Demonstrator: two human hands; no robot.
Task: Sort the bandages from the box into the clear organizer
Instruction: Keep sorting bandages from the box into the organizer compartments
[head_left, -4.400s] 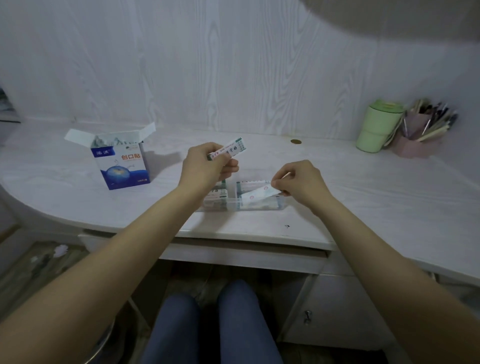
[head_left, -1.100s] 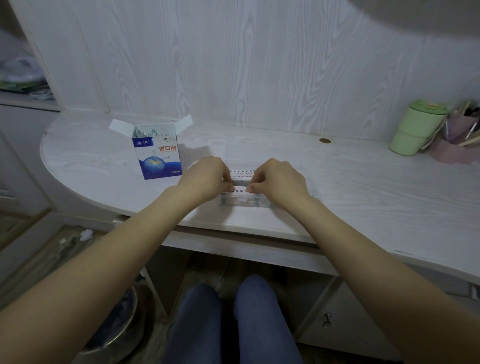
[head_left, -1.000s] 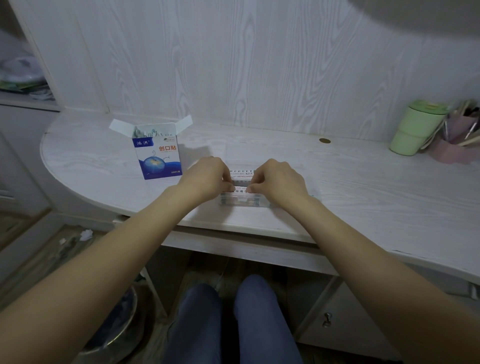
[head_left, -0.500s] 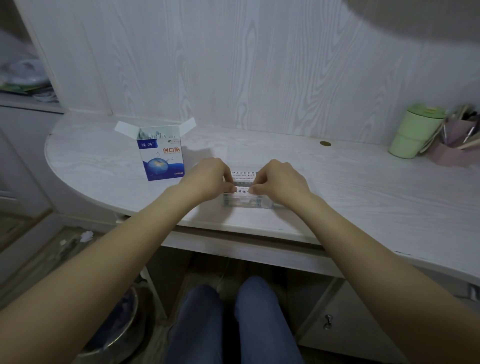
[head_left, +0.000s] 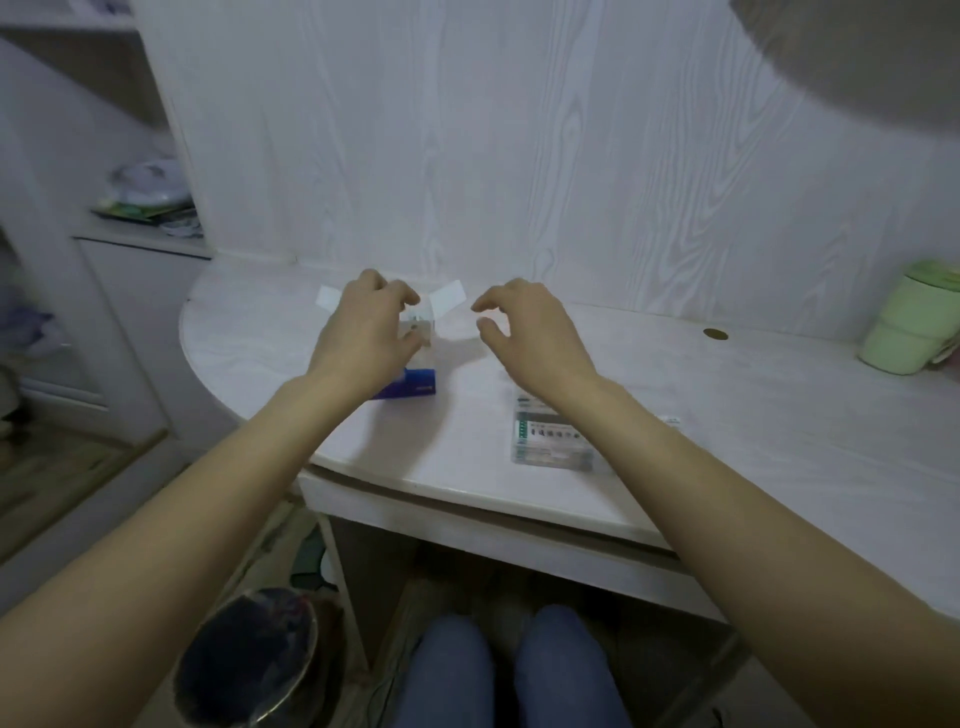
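Looking down from the head camera, I see blue-trousered knees (head_left: 504, 670) nearest me, and to their left a round shiny metal bin (head_left: 249, 660) on the floor. Above them runs the pale wood-grain desk (head_left: 753, 431) with its rounded left end. On the desk near its front edge lies the clear plastic organizer (head_left: 550, 441), with printed white-and-green bandage packets (head_left: 545, 432) lying flat inside; my right forearm crosses over its far corner. Farther back and to the left stands the blue-and-white cardboard bandage box (head_left: 415, 382), its white top flaps spread open. My left hand (head_left: 363, 338) covers the top of the box, fingers curled at its opening; whether this grip has closed on a bandage I cannot tell, as the hand hides the contents. My right hand (head_left: 524, 327) hovers just right of the box, its grip apart, fingers loosely bent and empty. At the far right stands a pale green plastic cup (head_left: 909, 332), and a small brass-coloured disc (head_left: 715, 334) sits in the desk surface near the wood-grain wall.
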